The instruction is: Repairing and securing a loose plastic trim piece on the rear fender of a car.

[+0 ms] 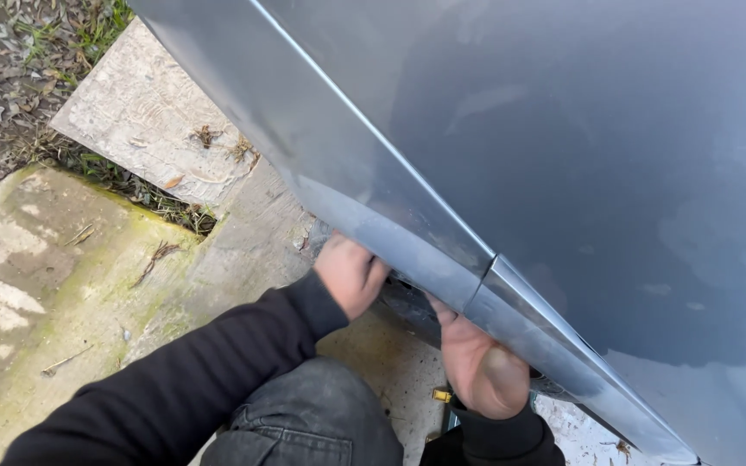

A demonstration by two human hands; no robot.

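A grey-blue car body panel [563,155] fills the upper right, with a seam [487,274] between two panels along its lower edge. My left hand [351,272] reaches under that lower edge, its fingers hidden beneath the metal. Further right, my right hand [481,367] also presses up under the edge, fingertips out of sight. Both arms wear black sleeves. What the fingers touch under the car is hidden, so I cannot tell whether either hand grips anything.
My knee in grey trousers [312,423] sits between the arms. Cracked, mossy concrete slabs [71,276] lie to the left, with grass and dead leaves [10,78] beyond. A small yellow-tipped object [442,396] lies on the ground near my right wrist.
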